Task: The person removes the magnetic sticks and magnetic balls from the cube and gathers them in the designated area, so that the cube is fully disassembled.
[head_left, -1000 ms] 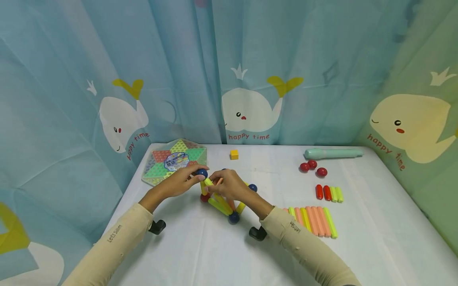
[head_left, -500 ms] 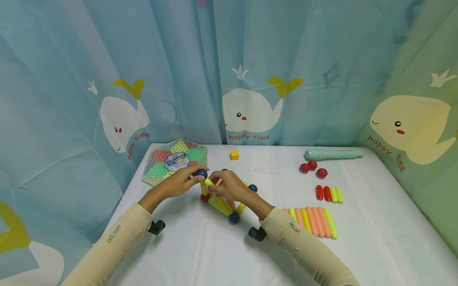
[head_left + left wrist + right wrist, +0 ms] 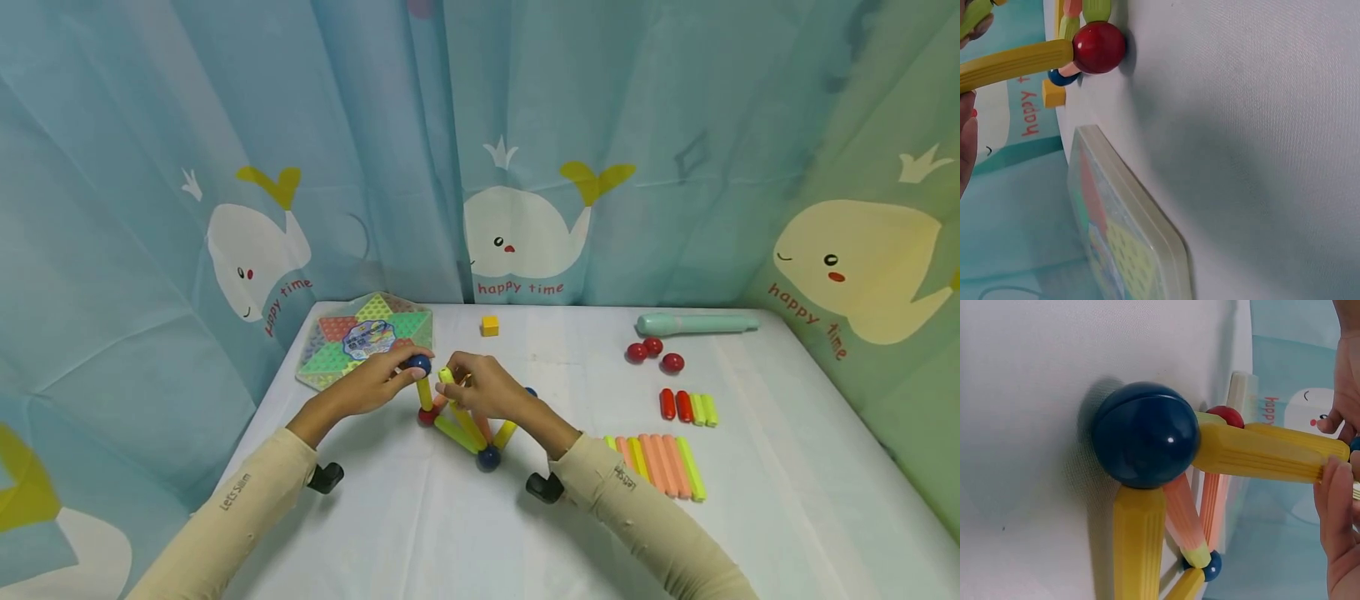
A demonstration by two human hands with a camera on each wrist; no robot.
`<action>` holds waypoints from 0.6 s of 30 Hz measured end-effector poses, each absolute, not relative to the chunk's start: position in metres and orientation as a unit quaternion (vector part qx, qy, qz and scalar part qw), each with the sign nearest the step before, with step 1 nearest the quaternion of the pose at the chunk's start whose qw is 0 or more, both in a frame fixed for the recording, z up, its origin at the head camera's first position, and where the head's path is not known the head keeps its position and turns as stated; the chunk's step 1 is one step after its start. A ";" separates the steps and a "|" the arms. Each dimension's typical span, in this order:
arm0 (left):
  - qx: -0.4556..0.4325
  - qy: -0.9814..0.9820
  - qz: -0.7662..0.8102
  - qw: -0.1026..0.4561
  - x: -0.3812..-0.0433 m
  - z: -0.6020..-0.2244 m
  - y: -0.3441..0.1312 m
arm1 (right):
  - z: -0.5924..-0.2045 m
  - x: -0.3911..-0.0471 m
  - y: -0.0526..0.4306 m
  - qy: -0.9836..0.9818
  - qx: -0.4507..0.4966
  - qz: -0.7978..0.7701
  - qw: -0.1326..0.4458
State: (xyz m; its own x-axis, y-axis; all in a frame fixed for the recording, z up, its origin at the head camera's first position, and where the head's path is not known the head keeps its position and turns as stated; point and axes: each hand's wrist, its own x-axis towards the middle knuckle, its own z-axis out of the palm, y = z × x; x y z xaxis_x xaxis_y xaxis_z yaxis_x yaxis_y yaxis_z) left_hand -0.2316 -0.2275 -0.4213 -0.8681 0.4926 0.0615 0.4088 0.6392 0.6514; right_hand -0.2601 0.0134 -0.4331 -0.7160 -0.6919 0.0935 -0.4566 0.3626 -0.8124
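Blue curtain (image 3: 390, 167), printed with whales, hangs behind a white-covered table (image 3: 360, 533). Star-patterned game board (image 3: 369, 337) lies at the table's far left. Frame of rods and balls (image 3: 466, 427) stands nearer, to the board's right. Left hand (image 3: 378, 382): partly closed, fingers and thumb gripping a blue ball (image 3: 419, 363) atop an upright yellow rod (image 3: 425, 395), which stands on a red ball (image 3: 427, 416). Right hand (image 3: 487, 387): thumb and fingers pinching a yellow-green rod (image 3: 446, 376), its end near the blue ball, apart from it. Row of long rods (image 3: 660, 467) lies at right. Teal cylinder (image 3: 697, 323) lies far right. Four short rods (image 3: 684, 407) lie between row and cylinder. Three dark red balls (image 3: 672, 362) sit near the cylinder. Yellow cube (image 3: 490, 326) sits toward the far edge
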 end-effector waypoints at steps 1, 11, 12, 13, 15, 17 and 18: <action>0.249 0.904 0.344 0.061 -0.232 -0.422 -0.227 | -0.432 -0.260 0.014 0.814 -0.355 -0.438 0.136; 0.246 0.904 0.345 0.064 -0.232 -0.422 -0.227 | -0.432 -0.260 0.023 0.807 -0.363 -0.443 0.144; 0.246 0.904 0.344 0.065 -0.232 -0.421 -0.226 | -0.431 -0.260 0.025 0.809 -0.368 -0.438 0.135; 0.245 0.904 0.344 0.066 -0.232 -0.421 -0.226 | -0.430 -0.260 0.027 0.812 -0.372 -0.433 0.125; 0.244 0.905 0.343 0.068 -0.231 -0.421 -0.226 | -0.427 -0.259 0.035 0.814 -0.372 -0.432 0.110; 0.240 0.905 0.343 0.070 -0.231 -0.421 -0.227 | -0.424 -0.259 0.048 0.818 -0.367 -0.432 0.097; 0.238 0.907 0.342 0.071 -0.231 -0.421 -0.227 | -0.422 -0.260 0.055 0.823 -0.359 -0.430 0.091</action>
State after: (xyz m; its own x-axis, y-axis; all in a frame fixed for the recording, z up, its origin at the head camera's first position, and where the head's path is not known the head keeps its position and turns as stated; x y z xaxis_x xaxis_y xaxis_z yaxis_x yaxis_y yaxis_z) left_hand -0.2308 -0.2268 -0.4211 -0.8768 0.4796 0.0338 0.3827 0.6536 0.6529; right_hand -0.2595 0.0552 -0.4225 -0.7254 -0.6695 0.1600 -0.5136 0.3716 -0.7734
